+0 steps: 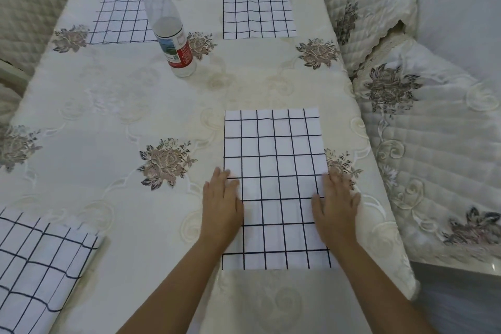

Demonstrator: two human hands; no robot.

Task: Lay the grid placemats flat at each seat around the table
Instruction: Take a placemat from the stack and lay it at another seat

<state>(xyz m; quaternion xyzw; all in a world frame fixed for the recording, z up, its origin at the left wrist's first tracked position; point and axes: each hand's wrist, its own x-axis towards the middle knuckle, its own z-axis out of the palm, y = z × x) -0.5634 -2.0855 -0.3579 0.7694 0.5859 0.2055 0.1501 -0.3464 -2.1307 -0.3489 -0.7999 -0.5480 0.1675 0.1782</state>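
A white placemat with a black grid lies flat on the table's near right side. My left hand presses flat on its left edge with straight fingers. On the mat's right edge my right hand lies flat the same way. Two more grid placemats lie flat at the far side, one at far left and one at far right. Another grid placemat lies folded or stacked at the near left corner.
A clear plastic water bottle with a red cap stands on the cream floral tablecloth, overlapping the far left mat's corner. Quilted cream chair covers stand at right and far left.
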